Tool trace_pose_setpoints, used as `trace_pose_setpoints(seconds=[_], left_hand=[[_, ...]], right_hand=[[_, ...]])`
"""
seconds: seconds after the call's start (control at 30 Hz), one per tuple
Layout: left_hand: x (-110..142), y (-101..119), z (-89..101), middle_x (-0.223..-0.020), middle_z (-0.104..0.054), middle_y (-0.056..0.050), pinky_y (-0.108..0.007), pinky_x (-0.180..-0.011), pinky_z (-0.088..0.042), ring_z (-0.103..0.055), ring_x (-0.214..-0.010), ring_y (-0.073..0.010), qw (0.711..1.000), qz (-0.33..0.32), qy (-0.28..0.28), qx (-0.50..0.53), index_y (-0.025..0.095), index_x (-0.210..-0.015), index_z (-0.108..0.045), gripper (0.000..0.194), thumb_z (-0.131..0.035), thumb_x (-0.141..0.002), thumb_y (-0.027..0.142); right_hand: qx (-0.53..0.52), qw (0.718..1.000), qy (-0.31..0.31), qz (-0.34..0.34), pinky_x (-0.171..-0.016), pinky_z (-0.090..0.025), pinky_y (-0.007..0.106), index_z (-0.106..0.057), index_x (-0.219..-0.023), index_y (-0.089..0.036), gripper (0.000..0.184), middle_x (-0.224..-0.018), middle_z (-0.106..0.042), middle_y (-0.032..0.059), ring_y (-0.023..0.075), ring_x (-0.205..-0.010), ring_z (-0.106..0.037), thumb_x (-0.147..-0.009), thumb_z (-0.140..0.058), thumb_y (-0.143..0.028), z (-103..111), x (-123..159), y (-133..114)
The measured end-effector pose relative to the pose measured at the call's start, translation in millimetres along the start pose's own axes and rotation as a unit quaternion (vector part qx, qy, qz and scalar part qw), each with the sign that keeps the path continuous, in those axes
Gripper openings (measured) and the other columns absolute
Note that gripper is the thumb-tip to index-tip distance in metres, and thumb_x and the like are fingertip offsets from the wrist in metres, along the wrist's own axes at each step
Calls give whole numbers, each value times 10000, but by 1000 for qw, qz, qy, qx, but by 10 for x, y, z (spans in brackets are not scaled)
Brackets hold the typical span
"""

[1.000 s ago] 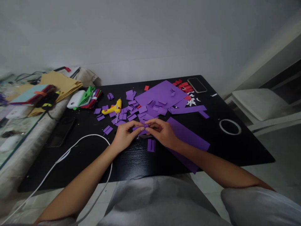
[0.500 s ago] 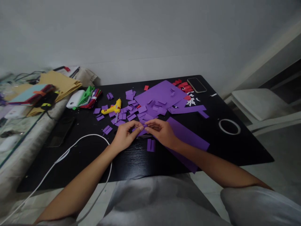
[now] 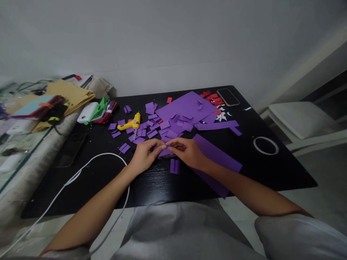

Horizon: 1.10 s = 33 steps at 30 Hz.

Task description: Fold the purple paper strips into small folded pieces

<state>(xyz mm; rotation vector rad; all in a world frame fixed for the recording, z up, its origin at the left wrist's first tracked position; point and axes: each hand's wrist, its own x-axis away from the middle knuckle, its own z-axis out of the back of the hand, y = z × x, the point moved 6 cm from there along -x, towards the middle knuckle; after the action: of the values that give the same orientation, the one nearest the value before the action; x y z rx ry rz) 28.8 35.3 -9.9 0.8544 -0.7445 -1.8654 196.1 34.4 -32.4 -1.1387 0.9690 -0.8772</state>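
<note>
My left hand (image 3: pixel 146 153) and my right hand (image 3: pixel 187 151) meet fingertip to fingertip over the black table. Between their pinched fingers is a small piece of purple paper (image 3: pixel 166 148), mostly covered by the fingertips. Just below them lies a folded purple paper piece (image 3: pixel 175 166) with a slit down its middle. Beyond the hands spreads a pile of small purple paper pieces (image 3: pixel 164 125), many of them creased. A larger purple sheet (image 3: pixel 217 159) lies partly under my right forearm.
A yellow glue gun (image 3: pixel 130 123) rests left of the pile. White cable (image 3: pixel 100 155) loops across the left side. Toward the back right are red paper scraps (image 3: pixel 213 98) and a phone (image 3: pixel 228 97); a white ring (image 3: pixel 265 145) lies at right. Bundled coloured paper (image 3: pixel 101 111) sits at back left.
Both hands stay together, still pinching the small purple paper, with only a slight shift of the fingers. The whole view has moved very slightly.
</note>
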Motion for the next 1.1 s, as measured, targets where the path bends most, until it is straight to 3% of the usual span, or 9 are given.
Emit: trace_pose_setpoints(seconds=[0.17,0.43,0.63,0.77,0.97,1.1], left_hand=[[-1,-2,-5,-875,-763,-21,-260,-732,-514,-685,-801,-169,1000,2,-1,8,195,-964,-759,211,-674,-929,386],[5,53,6,-859,-731,-23,-268,-749,-494,-663,-790,-163,999,-25,-5,-39,180,-925,-714,207,-610,-964,355],[14,-25,23,-862,-734,-20,-256,-678,-471,-637,-748,-149,999,31,32,10,182,-931,-729,205,-635,-941,364],[17,-27,44,-849,-758,-19,-244,-619,-479,-638,-684,-142,995,49,67,64,189,-1021,-755,230,-708,-887,371],[22,-6,67,-898,-787,-36,-266,-697,-524,-676,-758,-167,992,56,93,65,191,-928,-776,187,-720,-868,359],[21,-46,49,-866,-764,-34,-255,-679,-510,-660,-748,-158,990,72,88,82,178,-930,-755,211,-708,-876,376]], right_hand=[[-27,1000,-3,-4,-813,-612,312,-738,-1026,-212,181,-964,-770,33,178,-884,-744,-863,-700,-282,-13,-11,66],[-101,993,35,-51,-789,-615,306,-620,-1064,-219,395,-845,-703,-11,155,-792,-722,-723,-816,-257,-51,-6,194],[-191,974,19,-119,-776,-647,360,-609,-958,-196,380,-782,-706,-11,187,-760,-747,-694,-847,-330,-121,2,242],[-196,973,49,-108,-759,-655,337,-651,-932,-190,361,-797,-718,-10,178,-748,-745,-674,-861,-333,-94,-7,201],[-175,978,58,-100,-818,-644,346,-673,-1079,-192,426,-841,-746,7,180,-774,-755,-695,-839,-274,-120,28,194],[-186,973,57,-123,-810,-645,363,-669,-1034,-178,430,-829,-739,11,185,-768,-751,-662,-857,-287,-148,39,248]])
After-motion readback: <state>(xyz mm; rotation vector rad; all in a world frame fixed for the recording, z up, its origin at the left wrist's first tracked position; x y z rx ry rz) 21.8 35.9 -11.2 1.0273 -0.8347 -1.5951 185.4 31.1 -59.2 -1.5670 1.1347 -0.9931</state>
